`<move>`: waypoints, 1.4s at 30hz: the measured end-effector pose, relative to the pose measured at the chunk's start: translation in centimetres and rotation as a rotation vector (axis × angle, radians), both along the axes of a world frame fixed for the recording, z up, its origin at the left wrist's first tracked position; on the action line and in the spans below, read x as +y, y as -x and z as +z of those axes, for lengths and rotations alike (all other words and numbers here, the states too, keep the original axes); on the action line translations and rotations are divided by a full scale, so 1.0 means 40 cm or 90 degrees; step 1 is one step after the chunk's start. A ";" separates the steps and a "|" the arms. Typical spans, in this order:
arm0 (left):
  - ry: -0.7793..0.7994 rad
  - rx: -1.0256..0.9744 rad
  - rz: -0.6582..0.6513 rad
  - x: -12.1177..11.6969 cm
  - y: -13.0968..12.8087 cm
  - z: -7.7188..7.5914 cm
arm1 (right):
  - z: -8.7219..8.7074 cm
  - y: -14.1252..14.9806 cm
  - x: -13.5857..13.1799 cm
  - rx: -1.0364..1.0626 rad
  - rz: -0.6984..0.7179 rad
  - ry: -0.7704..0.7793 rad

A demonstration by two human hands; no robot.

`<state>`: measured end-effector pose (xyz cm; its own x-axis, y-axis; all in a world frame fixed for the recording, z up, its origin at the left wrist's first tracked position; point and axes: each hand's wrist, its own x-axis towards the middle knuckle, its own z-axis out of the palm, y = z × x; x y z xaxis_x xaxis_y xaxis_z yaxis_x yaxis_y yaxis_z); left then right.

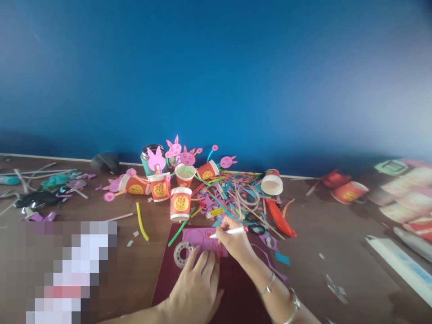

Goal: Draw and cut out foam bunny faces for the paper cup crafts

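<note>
A white marker with a red end is gripped in my right hand, its tip down on a sheet of pink paper. Red outlines, among them a small round shape, show on that sheet. My left hand lies with fingers stretched along the sheet's lower edge, touching it. Beside those fingers is a clear ring-shaped tape roll or template; I cannot tell which. Paper and ring rest on a dark maroon board. My right palm hides part of the sheet.
Behind the board stand red paper cups with pink rabbit cutouts. Coloured straws, sticks and paper scraps are heaped beside them. A red balloon-like piece and a long white box lie rightward. A blue wall rises behind.
</note>
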<state>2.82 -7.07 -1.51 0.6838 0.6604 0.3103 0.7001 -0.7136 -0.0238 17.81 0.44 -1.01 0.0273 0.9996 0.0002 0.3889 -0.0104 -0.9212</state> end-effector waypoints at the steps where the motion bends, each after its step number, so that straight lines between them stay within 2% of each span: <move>1: -0.006 -0.003 0.000 0.000 0.000 0.000 | 0.001 -0.001 0.000 0.018 0.002 0.003; 7: -0.018 -0.008 -0.011 0.006 0.003 -0.001 | 0.018 -0.003 -0.012 0.151 0.036 -0.033; 11: -0.016 0.006 -0.033 0.007 0.009 0.006 | 0.010 0.002 -0.014 0.150 0.103 -0.021; 13: -0.018 0.010 -0.016 0.002 0.013 0.006 | 0.000 0.001 -0.008 0.132 0.088 -0.008; 16: -0.035 0.001 0.058 -0.010 0.015 -0.003 | -0.011 -0.010 0.003 0.109 0.042 -0.003; 19: -0.048 0.000 0.106 -0.017 0.012 -0.010 | -0.008 -0.021 0.007 0.122 0.019 0.004; 24: -0.063 0.011 0.075 -0.012 0.002 -0.005 | 0.015 -0.021 -0.001 0.172 -0.014 -0.091; 27: -0.080 0.005 0.077 -0.010 -0.001 -0.003 | 0.019 -0.012 -0.006 0.211 0.002 -0.067; 32: -0.091 0.005 0.082 -0.011 -0.004 -0.004 | 0.016 0.014 -0.007 0.141 0.066 -0.010; 37: -0.094 0.018 0.078 -0.011 -0.005 -0.001 | 0.007 0.024 -0.007 0.094 0.067 0.003; 42: -0.056 0.046 0.072 -0.013 -0.002 -0.003 | -0.006 0.021 -0.009 0.066 0.081 0.017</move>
